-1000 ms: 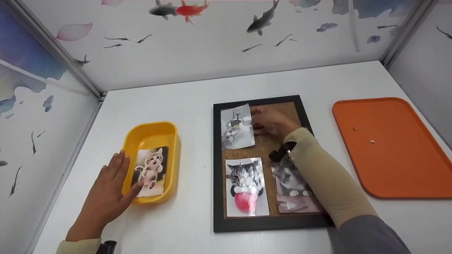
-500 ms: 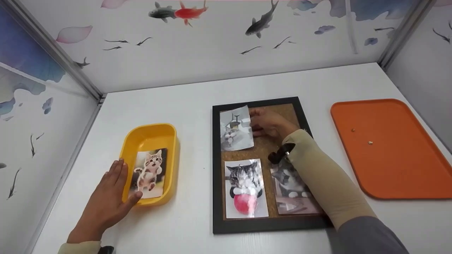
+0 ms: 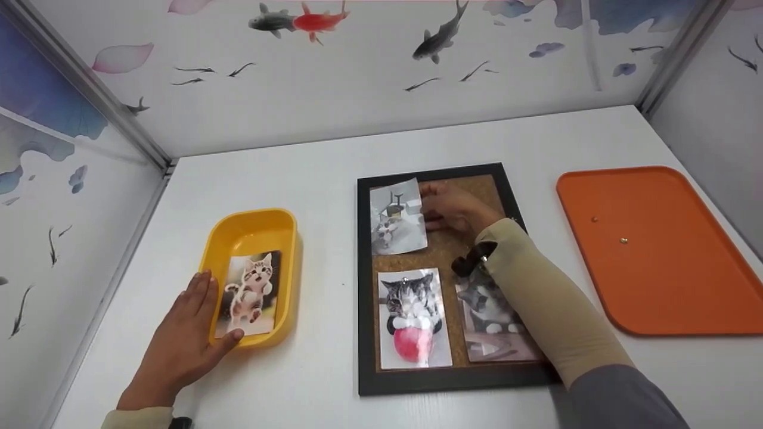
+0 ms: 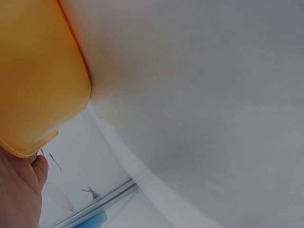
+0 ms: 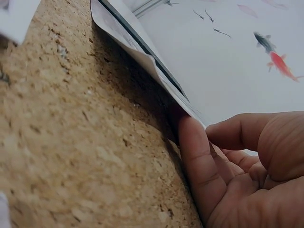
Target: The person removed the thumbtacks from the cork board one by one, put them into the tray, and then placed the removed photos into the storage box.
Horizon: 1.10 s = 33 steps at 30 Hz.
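In the head view, my right hand (image 3: pixel 453 205) pinches the right edge of a photo (image 3: pixel 396 219) of a cat at the upper left of a black-framed corkboard (image 3: pixel 444 250). The right wrist view shows that photo's edge (image 5: pixel 156 71) lifted off the cork, a finger beneath it and the thumb (image 5: pixel 237 130) at its edge. My left hand (image 3: pixel 185 333) rests along the left side of a yellow bin (image 3: pixel 289 298), fingers straight, thumb over the near rim. Inside the bin lies another kitten photo (image 3: pixel 253 292).
Below on the board are a photo of a cat with a pink ball (image 3: pixel 415 319), a pushpin at its top, and another cat photo (image 3: pixel 495 328) partly under my right forearm. An orange tray (image 3: pixel 667 256) at the right holds two small pins (image 3: pixel 623 241). Printed walls enclose the table.
My left hand has slid slightly down along the bin's side. The right hand keeps its hold on the photo with almost no motion.
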Each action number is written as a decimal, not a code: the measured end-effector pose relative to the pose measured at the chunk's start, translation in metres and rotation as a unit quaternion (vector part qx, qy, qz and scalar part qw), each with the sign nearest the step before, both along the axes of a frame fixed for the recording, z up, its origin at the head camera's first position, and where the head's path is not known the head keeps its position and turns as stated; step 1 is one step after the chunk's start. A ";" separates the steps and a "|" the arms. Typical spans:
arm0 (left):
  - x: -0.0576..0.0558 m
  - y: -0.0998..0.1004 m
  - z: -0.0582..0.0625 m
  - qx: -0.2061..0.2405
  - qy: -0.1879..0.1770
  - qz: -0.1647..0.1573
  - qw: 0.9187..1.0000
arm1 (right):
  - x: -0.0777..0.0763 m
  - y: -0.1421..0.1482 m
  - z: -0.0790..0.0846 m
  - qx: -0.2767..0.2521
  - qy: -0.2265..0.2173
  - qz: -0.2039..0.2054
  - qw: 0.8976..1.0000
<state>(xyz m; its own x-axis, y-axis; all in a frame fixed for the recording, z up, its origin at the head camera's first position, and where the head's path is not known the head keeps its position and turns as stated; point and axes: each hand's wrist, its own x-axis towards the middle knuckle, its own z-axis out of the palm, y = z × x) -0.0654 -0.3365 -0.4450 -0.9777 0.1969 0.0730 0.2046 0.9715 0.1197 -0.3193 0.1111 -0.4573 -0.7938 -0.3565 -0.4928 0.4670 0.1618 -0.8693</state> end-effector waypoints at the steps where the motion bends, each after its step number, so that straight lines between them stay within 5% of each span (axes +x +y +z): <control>1: 0.000 0.000 0.000 -0.003 0.001 -0.002 1.000 | 0.000 0.000 0.000 0.001 0.001 0.000 1.000; 33: 0.002 0.000 -0.003 -0.037 0.017 -0.016 0.999 | 0.006 0.007 0.011 0.002 0.040 -0.004 0.999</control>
